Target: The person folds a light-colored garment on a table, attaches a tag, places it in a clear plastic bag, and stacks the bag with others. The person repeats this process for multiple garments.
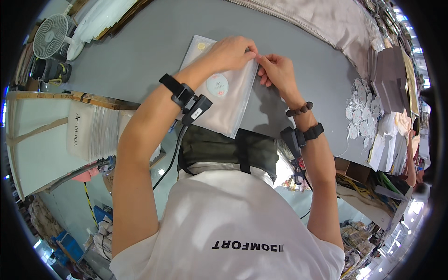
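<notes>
A flat, frosted plastic garment bag [238,101] lies before me at the near edge of the grey table, its lower corner reaching past that edge. Pale pinkish fabric shows through the plastic. A round printed label [217,84] sits in the middle of the bag, and a small yellow round sticker [202,46] near its far left corner. My left hand [234,52] reaches across the bag and pinches its right edge near the far corner. Fingertips of my right hand [280,70] meet the left ones at that same edge, thumb and forefinger together; the exact grip is partly hidden.
Pale fabric with a zipper [315,21] spreads over the far right of the grey table [140,52]. Round hang tags [362,108] lie in a heap at the right. A white fan [50,36] stands far left, above a stack of plastic bags [94,131]. Cables run from both wrists.
</notes>
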### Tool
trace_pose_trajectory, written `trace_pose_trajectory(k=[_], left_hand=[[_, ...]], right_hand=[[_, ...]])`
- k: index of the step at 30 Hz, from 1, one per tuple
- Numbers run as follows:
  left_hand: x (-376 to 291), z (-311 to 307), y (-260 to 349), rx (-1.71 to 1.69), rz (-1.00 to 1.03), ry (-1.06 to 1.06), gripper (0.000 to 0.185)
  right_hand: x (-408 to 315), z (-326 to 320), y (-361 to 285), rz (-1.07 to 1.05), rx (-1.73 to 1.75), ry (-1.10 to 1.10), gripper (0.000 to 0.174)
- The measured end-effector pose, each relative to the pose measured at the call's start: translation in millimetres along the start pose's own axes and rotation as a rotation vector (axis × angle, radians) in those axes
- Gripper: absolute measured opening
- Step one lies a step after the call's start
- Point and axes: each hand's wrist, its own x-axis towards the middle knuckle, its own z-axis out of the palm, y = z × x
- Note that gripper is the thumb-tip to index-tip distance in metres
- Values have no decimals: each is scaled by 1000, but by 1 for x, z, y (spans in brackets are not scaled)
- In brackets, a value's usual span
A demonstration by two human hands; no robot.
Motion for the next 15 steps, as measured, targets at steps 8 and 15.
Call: trace_pose_trajectory(k=[8, 15], left_hand=[[-10, 9, 10, 171, -136, 114, 27], [-63, -2, 29, -381, -3, 9, 26]], right_hand=[[-73, 25, -1, 132, -107, -302, 27], [-163, 40, 28, 159, 2, -394, 23]])
